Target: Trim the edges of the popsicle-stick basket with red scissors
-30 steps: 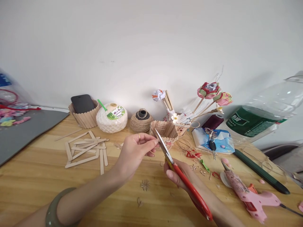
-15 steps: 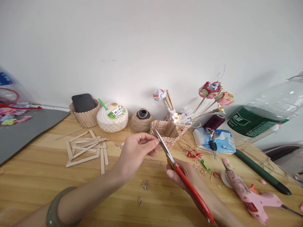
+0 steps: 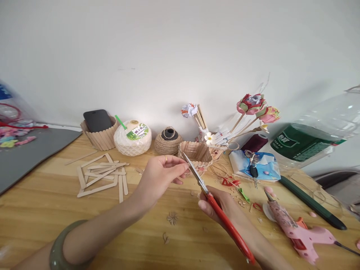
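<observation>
My right hand (image 3: 218,202) is closed on red-handled scissors (image 3: 226,219), whose blades point up and to the left. The blades look nearly closed. Thumb and fingers of my left hand (image 3: 165,172) pinch together right beside the blades; whatever is between the fingertips is too small to make out. Behind the blades stands a small basket of wooden sticks (image 3: 195,152). Below my hands, a small flower-shaped piece made of loops (image 3: 172,218) and a curled scrap (image 3: 165,238) lie on the wooden table (image 3: 135,243).
Craft sticks (image 3: 104,172) lie at left, before a stick holder (image 3: 102,138) with a phone, a wrapped coconut (image 3: 132,138) and a twine ball (image 3: 168,142). Paper flowers (image 3: 251,104) stand behind. At right are a pink glue gun (image 3: 303,232), a green bar (image 3: 312,202) and a large bottle (image 3: 300,142).
The view has shifted slightly. My hands and the scissors keep almost the same pose, with the left fingertips still at the blades.
</observation>
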{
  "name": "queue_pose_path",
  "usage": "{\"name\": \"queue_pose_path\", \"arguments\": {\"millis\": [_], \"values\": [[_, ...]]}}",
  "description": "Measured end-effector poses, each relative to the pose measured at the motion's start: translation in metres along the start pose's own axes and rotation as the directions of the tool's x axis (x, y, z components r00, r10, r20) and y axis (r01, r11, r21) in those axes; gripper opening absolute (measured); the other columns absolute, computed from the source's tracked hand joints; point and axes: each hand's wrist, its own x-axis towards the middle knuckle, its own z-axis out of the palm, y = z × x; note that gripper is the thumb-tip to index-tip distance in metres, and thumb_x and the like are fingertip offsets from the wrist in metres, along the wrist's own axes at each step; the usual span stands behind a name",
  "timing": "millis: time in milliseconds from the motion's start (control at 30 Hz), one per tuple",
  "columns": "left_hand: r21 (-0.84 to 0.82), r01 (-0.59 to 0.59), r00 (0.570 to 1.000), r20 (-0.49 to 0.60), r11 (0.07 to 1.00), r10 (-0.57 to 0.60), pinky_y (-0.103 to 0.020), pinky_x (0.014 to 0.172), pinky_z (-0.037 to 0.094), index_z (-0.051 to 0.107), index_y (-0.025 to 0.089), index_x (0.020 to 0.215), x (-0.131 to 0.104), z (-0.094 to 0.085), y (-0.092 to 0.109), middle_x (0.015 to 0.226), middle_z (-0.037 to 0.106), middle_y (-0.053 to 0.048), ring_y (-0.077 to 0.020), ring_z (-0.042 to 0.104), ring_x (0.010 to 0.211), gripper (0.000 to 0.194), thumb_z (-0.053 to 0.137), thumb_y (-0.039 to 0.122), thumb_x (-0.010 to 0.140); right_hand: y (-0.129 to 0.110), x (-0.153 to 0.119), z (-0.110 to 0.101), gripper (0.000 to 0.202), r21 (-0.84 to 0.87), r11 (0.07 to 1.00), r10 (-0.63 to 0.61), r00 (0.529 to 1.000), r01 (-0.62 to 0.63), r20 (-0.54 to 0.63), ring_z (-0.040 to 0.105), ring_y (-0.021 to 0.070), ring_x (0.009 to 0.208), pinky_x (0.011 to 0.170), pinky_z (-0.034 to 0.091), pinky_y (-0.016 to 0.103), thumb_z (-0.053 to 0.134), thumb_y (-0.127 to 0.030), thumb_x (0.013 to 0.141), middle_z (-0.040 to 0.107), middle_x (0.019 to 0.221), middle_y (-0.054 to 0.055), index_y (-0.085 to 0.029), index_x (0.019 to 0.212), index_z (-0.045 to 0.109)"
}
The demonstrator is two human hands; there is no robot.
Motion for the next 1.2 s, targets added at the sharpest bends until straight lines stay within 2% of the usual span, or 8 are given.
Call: {"name": "queue_pose_path", "arguments": {"millis": [133,300,467,600,733,1200], "values": [[0.046,0.012,1.000,0.003,0.999,-0.012,-0.021,0.053,0.047,0.065,0.014,0.066,0.002,-0.002,0.003,0.059,0.064,0.000,-0.0102,0.057,0.056,0.008,0.064,0.022,0.067,0.000,-0.001,0.000,0.046,-0.029,0.999,0.026,1.000,-0.026,0.010,0.027,0.0103,0.058,0.050,0.023,0.023,0.050,-0.060,0.077,0.031,0.061,-0.005,-0.019,0.064,0.035],[0.061,0.035,0.999,0.030,0.998,-0.037,-0.021,0.053,0.047,0.065,0.014,0.063,0.002,-0.001,0.006,0.058,0.063,0.000,-0.0097,0.056,0.055,0.007,0.064,0.020,0.066,0.003,-0.002,-0.001,0.047,-0.030,1.000,-0.004,1.000,0.004,0.026,0.028,0.0108,0.058,0.050,0.024,0.023,0.048,-0.063,0.076,0.032,0.062,-0.005,-0.019,0.065,0.037],[-0.006,0.035,0.999,0.032,0.999,-0.035,-0.021,0.056,0.047,0.065,0.013,0.064,0.001,0.000,0.004,0.059,0.065,-0.001,-0.0101,0.058,0.056,0.009,0.066,0.022,0.066,-0.002,-0.004,-0.003,0.054,0.052,0.998,-0.050,0.996,0.046,0.075,0.031,0.0121,0.059,0.052,0.027,0.024,0.040,-0.072,0.073,0.036,0.064,-0.003,-0.019,0.067,0.040],[-0.075,0.039,0.999,0.022,0.996,-0.037,-0.022,0.058,0.048,0.065,0.013,0.065,-0.001,0.002,0.002,0.061,0.067,-0.002,-0.0104,0.059,0.059,0.010,0.068,0.023,0.066,-0.003,-0.005,-0.003,0.054,0.109,0.993,-0.052,0.996,0.044,0.076,0.036,0.0140,0.063,0.056,0.031,0.025,0.041,-0.073,0.072,0.040,0.068,-0.001,-0.018,0.070,0.043],[-0.127,0.045,0.999,0.019,0.991,-0.043,-0.020,0.059,0.048,0.065,0.014,0.066,-0.004,0.004,0.000,0.063,0.068,-0.001,-0.0092,0.060,0.059,0.008,0.067,0.022,0.067,0.003,-0.004,0.000,0.053,0.136,0.988,-0.079,0.994,0.068,0.074,0.034,0.0129,0.061,0.055,0.030,0.025,0.041,-0.072,0.073,0.037,0.067,-0.002,-0.019,0.069,0.041],[-0.138,0.021,1.000,-0.004,0.990,-0.022,-0.018,0.059,0.048,0.065,0.014,0.064,-0.004,0.005,-0.002,0.062,0.069,0.000,-0.0081,0.061,0.059,0.006,0.067,0.020,0.067,0.007,-0.001,0.001,0.057,0.036,0.998,-0.048,0.998,0.047,0.034,0.029,0.0115,0.058,0.051,0.024,0.024,0.037,-0.076,0.071,0.033,0.063,-0.004,-0.019,0.066,0.036]]}}
